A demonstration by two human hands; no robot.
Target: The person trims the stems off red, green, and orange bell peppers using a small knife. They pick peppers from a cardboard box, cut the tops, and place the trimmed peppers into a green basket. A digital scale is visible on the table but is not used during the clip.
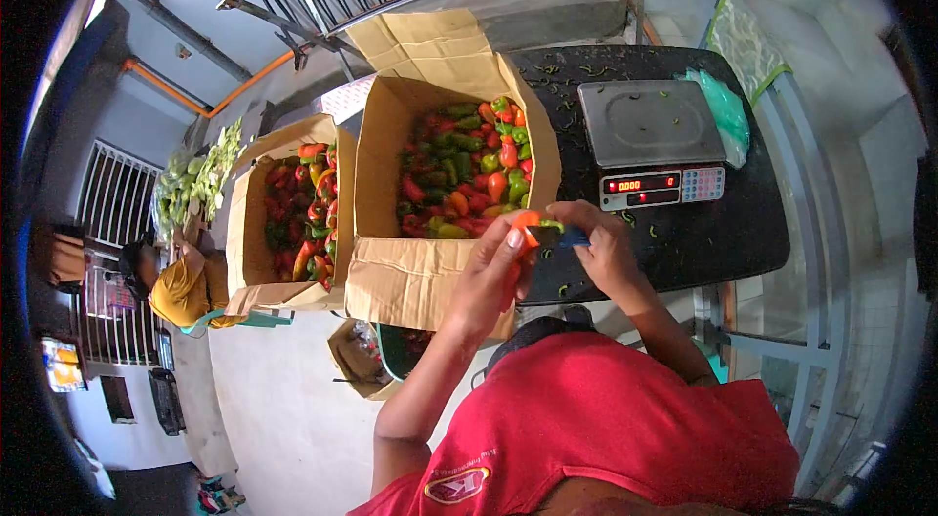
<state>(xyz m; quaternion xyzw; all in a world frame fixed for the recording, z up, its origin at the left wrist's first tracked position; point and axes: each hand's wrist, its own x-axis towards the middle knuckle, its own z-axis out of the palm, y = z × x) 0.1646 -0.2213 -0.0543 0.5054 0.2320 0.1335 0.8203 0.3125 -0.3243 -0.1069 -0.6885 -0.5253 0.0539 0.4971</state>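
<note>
My left hand (485, 270) holds a red-orange pepper (525, 220) above the front flap of the larger cardboard box. A green stem (549, 225) shows at its right end. In my right hand (610, 252) is a small blue-handled cutting tool (574, 236), probably a knife; its dark blade lies against the stem end. The larger cardboard box (377, 157), directly beyond my left hand, contains red, orange and green peppers (462, 164). To its left, a smaller open cardboard box (245, 237) is filled with similar peppers (300, 215).
A digital scale (652, 124) stands on the black table (747, 223), with stem trimmings scattered around. A green plastic bag (722, 116) lies beside it. Below the table are a green tub (392, 351) and a small carton (359, 369). A person in yellow (179, 292) sits at left near leafy vegetables (212, 171).
</note>
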